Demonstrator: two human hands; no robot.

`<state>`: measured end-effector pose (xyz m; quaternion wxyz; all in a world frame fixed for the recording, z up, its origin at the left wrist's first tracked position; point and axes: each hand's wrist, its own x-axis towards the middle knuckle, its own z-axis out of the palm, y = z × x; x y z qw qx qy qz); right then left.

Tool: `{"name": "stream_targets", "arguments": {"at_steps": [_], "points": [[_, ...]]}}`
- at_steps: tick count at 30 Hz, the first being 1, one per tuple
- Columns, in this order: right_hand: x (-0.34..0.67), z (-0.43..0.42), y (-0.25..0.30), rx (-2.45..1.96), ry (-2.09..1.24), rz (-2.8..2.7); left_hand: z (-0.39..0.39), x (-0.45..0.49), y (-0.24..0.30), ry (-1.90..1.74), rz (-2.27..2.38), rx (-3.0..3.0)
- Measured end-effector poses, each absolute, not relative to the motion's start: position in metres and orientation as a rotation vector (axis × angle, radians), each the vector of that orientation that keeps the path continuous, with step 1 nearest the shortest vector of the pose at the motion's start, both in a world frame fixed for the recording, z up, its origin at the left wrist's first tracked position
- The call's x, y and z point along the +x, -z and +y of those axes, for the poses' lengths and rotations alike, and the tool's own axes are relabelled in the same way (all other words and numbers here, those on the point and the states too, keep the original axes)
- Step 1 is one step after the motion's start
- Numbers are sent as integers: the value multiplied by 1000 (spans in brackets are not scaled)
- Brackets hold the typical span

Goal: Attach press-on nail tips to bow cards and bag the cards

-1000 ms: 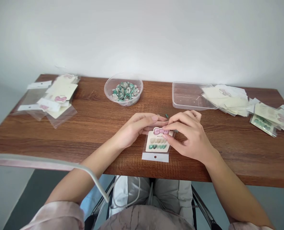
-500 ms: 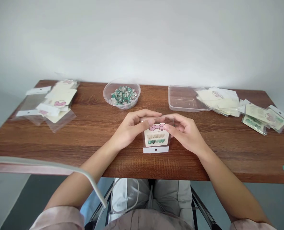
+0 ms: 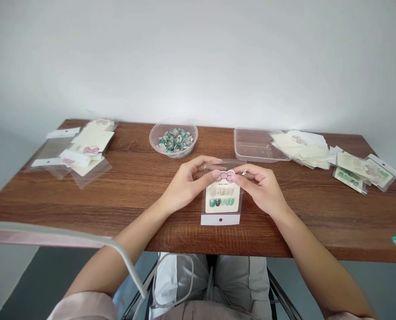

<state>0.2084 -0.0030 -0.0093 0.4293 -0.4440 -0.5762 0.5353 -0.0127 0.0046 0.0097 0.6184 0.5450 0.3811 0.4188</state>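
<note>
Several clear sleeves and cream cards (image 3: 81, 149) lie heaped at the far left corner of the tabletop (image 3: 134, 178). Right of them, near the far edge, stands a round clear bowl (image 3: 173, 139) of green nail tips. At the middle of the near edge, the left hand (image 3: 187, 182) and right hand (image 3: 260, 186) meet over the nail packet (image 3: 222, 200). Each grip pinches the packet's open top end between thumb and fingertips, and its white strip points toward the near edge. Past the right hand, at the far edge, sits an oblong clear tub (image 3: 256, 144), touching a stack of cream cards (image 3: 303, 146). Filled packets (image 3: 365, 171) lie by the right edge.
</note>
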Motion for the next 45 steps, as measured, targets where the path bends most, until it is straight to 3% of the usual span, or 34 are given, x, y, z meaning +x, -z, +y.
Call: {"name": "stream_targets", "arguments": {"at_steps": [20, 45], "points": [[217, 1, 5, -1086, -1135, -1469, 2, -10, -13, -948, 1022, 1269], [224, 1, 3, -986, -1162, -1501, 5, -13, -9, -984, 948, 1303]]}}
